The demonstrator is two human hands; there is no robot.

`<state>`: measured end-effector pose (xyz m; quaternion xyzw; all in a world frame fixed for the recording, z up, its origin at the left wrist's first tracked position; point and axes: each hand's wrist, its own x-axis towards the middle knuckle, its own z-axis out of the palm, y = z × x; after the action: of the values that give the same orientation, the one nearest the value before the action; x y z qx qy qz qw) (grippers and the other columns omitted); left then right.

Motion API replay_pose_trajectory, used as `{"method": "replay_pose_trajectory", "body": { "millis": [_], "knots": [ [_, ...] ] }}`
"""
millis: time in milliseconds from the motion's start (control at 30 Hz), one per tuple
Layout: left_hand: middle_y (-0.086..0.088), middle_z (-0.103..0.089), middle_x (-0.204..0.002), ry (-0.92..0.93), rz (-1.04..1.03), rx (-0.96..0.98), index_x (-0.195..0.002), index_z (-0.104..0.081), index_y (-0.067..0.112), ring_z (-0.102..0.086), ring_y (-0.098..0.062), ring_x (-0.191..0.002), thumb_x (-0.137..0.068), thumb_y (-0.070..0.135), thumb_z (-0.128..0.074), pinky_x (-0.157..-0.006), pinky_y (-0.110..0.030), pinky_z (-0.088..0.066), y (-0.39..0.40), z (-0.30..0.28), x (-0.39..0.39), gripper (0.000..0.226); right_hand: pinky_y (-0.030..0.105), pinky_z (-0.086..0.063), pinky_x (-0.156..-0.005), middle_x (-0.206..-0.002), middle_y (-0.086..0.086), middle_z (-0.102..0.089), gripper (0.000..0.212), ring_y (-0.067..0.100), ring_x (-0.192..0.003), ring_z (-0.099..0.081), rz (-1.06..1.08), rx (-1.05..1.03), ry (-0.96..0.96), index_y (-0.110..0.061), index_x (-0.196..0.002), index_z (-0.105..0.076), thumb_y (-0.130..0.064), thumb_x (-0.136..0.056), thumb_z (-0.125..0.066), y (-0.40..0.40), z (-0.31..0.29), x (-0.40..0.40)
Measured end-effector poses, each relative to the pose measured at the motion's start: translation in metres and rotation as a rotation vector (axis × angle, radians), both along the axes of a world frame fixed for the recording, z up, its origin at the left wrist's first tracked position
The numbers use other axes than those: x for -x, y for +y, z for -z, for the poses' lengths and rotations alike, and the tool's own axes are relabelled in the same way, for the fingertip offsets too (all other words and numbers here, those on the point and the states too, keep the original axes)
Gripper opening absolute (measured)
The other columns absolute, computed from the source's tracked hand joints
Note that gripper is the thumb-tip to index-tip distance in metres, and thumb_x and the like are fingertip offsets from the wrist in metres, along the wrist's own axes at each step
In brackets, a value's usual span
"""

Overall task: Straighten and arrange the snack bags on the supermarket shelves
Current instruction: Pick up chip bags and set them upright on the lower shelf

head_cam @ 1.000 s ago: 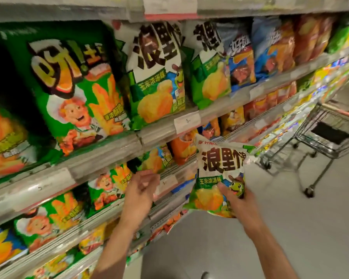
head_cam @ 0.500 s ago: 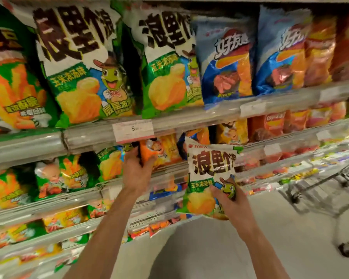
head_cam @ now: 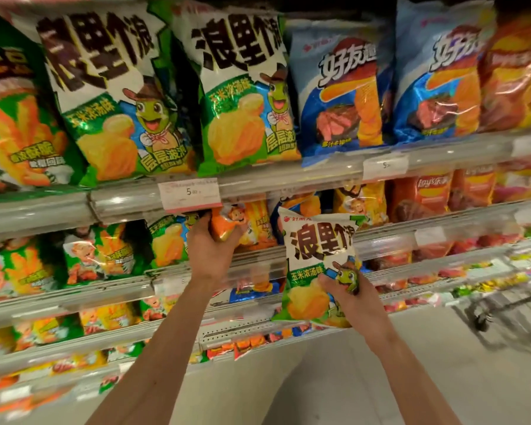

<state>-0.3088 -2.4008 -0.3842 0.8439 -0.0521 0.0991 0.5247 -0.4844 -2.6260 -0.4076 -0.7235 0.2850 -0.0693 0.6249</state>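
Observation:
My right hand [head_cam: 354,297] grips a small white-and-green snack bag [head_cam: 318,256] with a turtle cartoon, held upright in front of the second shelf. My left hand [head_cam: 210,246] reaches into that second shelf and closes on a small orange snack bag [head_cam: 230,223] just under the price tag [head_cam: 190,193]. A small green-and-white bag [head_cam: 169,240] stands to the left of that hand. On the top shelf stand large bags of the same turtle brand [head_cam: 242,87], with large blue bags [head_cam: 341,87] to their right.
The shelf rail [head_cam: 304,176] with price labels runs above my hands. Green fries bags [head_cam: 28,265] fill the second shelf at left, red and orange bags [head_cam: 423,197] at right. Lower shelves hold small packs. A shopping cart wheel [head_cam: 478,320] shows at right on the grey floor.
The view has swung right and closer to the shelves. My left hand has risen from the lower shelf edge to the orange bag. My right hand keeps its bag, slightly higher.

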Motion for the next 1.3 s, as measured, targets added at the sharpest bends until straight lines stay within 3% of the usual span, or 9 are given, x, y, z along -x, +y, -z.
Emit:
{"method": "replay_pose_trajectory", "body": {
  "millis": [133,233,367,567,700,800,933,1067,1300],
  "knots": [
    [-0.005,-0.071,-0.109,0.040,0.026,0.100,-0.115,-0.066,0.022,-0.070,-0.018,-0.096,-0.081,0.048,-0.085,-0.082,-0.043,-0.059,0.010,-0.004,0.007,0.047,0.015,-0.046,-0.071,-0.093,-0.025,-0.076,0.046,-0.008,-0.087,-0.069,-0.030,0.049,0.000,-0.034,-0.115,-0.069,-0.055,-0.075,-0.079,-0.004,-0.001,-0.006],
    [0.001,-0.069,-0.111,0.017,0.060,0.141,-0.109,-0.061,0.041,-0.067,-0.002,-0.093,-0.081,0.048,-0.084,-0.074,-0.019,-0.054,0.023,-0.007,0.017,0.037,0.022,-0.051,-0.077,-0.098,-0.019,-0.077,0.053,0.006,-0.101,-0.069,-0.050,0.066,0.000,-0.034,-0.117,-0.068,-0.059,-0.071,-0.079,-0.005,0.000,-0.014],
    [0.012,-0.069,-0.118,0.068,0.046,0.192,-0.118,-0.061,0.047,-0.069,-0.007,-0.103,-0.076,0.062,-0.082,-0.087,-0.032,-0.061,0.054,-0.008,0.029,0.049,0.046,-0.051,-0.102,-0.111,-0.014,-0.074,0.057,0.017,-0.110,-0.066,-0.098,0.119,0.028,-0.037,-0.121,-0.066,-0.068,-0.074,-0.075,-0.001,-0.003,-0.025],
    [0.006,-0.073,-0.120,0.116,-0.057,0.290,-0.136,-0.059,0.028,-0.074,-0.013,-0.104,-0.078,0.054,-0.081,-0.087,-0.042,-0.063,0.111,-0.001,0.045,0.068,0.020,-0.045,-0.075,-0.099,-0.027,-0.070,0.051,-0.008,-0.094,-0.060,-0.135,0.108,-0.043,-0.041,-0.107,-0.064,-0.071,-0.066,-0.074,0.022,-0.016,-0.052],
    [0.005,-0.075,-0.114,0.092,-0.126,0.306,-0.133,-0.061,0.025,-0.075,-0.006,-0.093,-0.077,0.054,-0.078,-0.069,-0.018,-0.060,0.137,0.000,0.057,0.065,0.007,-0.046,-0.074,-0.093,-0.029,-0.072,0.037,-0.012,-0.089,-0.064,-0.185,0.089,-0.113,-0.047,-0.101,-0.056,-0.059,-0.074,-0.080,0.046,-0.024,-0.093],
    [0.011,-0.076,-0.104,0.100,-0.151,0.347,-0.125,-0.063,0.030,-0.073,0.003,-0.087,-0.077,0.053,-0.079,-0.061,-0.009,-0.055,0.145,-0.006,0.063,0.056,0.026,-0.048,-0.093,-0.112,-0.012,-0.069,0.041,0.008,-0.104,-0.063,-0.217,0.128,-0.173,-0.041,-0.106,-0.057,-0.058,-0.077,-0.080,0.066,-0.028,-0.128],
    [0.022,-0.077,-0.096,0.104,-0.171,0.394,-0.123,-0.062,0.032,-0.072,0.007,-0.083,-0.077,0.052,-0.079,-0.058,-0.006,-0.052,0.149,-0.009,0.066,0.053,0.003,-0.039,-0.072,-0.095,-0.024,-0.061,0.037,0.000,-0.088,-0.058,-0.175,0.205,-0.232,-0.037,-0.102,-0.056,-0.055,-0.079,-0.080,0.084,-0.028,-0.167],
    [0.032,-0.074,-0.093,0.105,-0.166,0.405,-0.130,-0.060,0.026,-0.072,0.008,-0.083,-0.079,0.051,-0.079,-0.059,-0.005,-0.051,0.152,-0.011,0.066,0.060,0.023,-0.039,-0.093,-0.128,0.005,-0.066,0.071,0.027,-0.124,-0.058,-0.219,0.282,-0.202,-0.014,-0.141,-0.047,-0.051,-0.087,-0.074,0.090,-0.016,-0.183],
    [0.029,-0.074,-0.097,0.105,-0.127,0.370,-0.116,-0.062,0.038,-0.074,0.001,-0.086,-0.078,0.050,-0.078,-0.061,-0.011,-0.055,0.156,-0.008,0.063,0.043,0.039,-0.033,-0.119,-0.153,0.013,-0.047,0.085,0.031,-0.143,-0.041,-0.222,0.439,-0.229,-0.010,-0.154,-0.030,-0.057,-0.092,-0.064,0.093,-0.007,-0.179]
  ]
}}
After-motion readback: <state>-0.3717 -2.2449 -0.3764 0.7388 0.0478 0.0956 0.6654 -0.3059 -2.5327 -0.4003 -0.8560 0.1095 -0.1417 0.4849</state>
